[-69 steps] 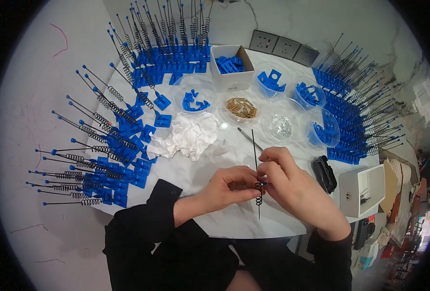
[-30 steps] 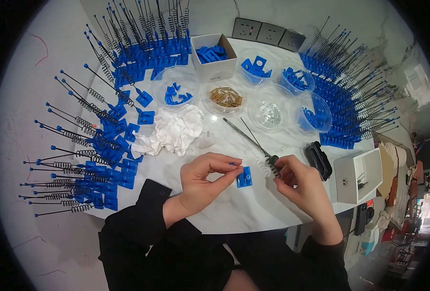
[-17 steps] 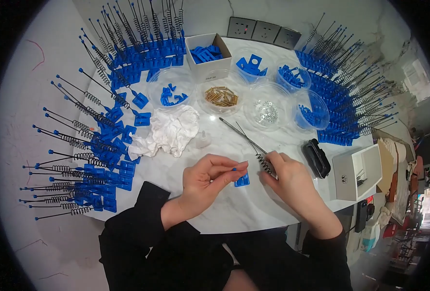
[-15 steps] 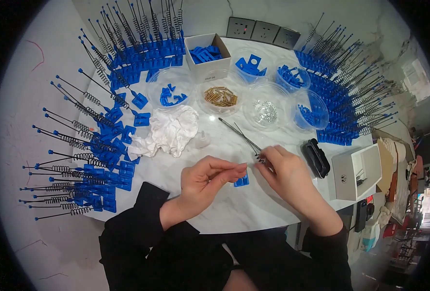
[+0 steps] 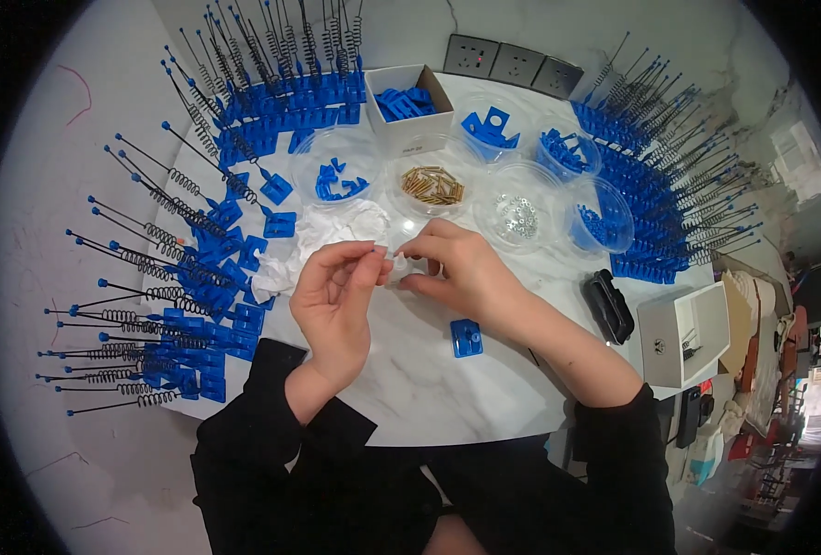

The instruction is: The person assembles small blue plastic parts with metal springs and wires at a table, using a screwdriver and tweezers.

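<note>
My left hand (image 5: 336, 301) and my right hand (image 5: 456, 268) meet over the middle of the table, fingertips almost touching. Between them is a small translucent bottle (image 5: 400, 264), mostly covered by fingers; my right thumb and fingers hold it. My left thumb and forefinger are pinched together beside its top, and what is in them is too small to make out. A blue plastic base plate (image 5: 467, 339) with a raised round part lies on the table below my right wrist. Behind my left fingers is a crumpled white tissue (image 5: 336, 227).
Clear tubs hold brass-coloured screws (image 5: 432, 185), silver nuts (image 5: 519, 220) and small blue parts (image 5: 340, 182). A white box (image 5: 410, 134) contains blue plates. Spring-stemmed blue assemblies (image 5: 211, 268) crowd the left and the right (image 5: 646, 185). A black case (image 5: 608, 305) and an open white box (image 5: 679, 338) stand right.
Both hands have moved up and left from the blue base plate to the translucent bottle, which stood on the table. The base plate is now uncovered; my right arm hides most of the tweezers.
</note>
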Tool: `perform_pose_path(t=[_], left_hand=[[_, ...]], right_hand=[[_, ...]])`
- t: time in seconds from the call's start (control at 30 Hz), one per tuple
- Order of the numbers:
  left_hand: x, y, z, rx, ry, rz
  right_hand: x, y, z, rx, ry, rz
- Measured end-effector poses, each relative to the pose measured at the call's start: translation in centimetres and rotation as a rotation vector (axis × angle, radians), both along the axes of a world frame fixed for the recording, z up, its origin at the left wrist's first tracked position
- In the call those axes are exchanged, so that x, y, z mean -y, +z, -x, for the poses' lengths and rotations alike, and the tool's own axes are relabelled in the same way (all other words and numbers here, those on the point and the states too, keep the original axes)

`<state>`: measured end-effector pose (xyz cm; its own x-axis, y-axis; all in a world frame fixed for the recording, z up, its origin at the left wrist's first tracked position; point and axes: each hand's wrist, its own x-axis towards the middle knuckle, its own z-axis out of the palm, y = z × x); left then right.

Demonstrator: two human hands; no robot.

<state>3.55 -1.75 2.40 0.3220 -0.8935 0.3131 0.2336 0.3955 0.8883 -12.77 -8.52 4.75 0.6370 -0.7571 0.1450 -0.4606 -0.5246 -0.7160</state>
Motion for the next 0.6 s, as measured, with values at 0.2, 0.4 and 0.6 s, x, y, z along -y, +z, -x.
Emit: perform_pose_path(t=[0.2, 0.4, 0.6], left_hand=[[0.4, 0.2, 0.1, -0.116, -0.036, -0.074], [0.2, 0.0, 0.6, -0.055, -0.209, -0.118], [2.4, -0.4, 3.4, 0.115, -0.294, -0.085]], right_hand=[[-0.6, 1.5, 1.0, 0.078, -0.079, -0.001], [-2.1, 2.5, 6.1, 0.335, -0.175, -0.25], [-2.2, 1.4, 9.3, 0.548, -0.14, -0.369]])
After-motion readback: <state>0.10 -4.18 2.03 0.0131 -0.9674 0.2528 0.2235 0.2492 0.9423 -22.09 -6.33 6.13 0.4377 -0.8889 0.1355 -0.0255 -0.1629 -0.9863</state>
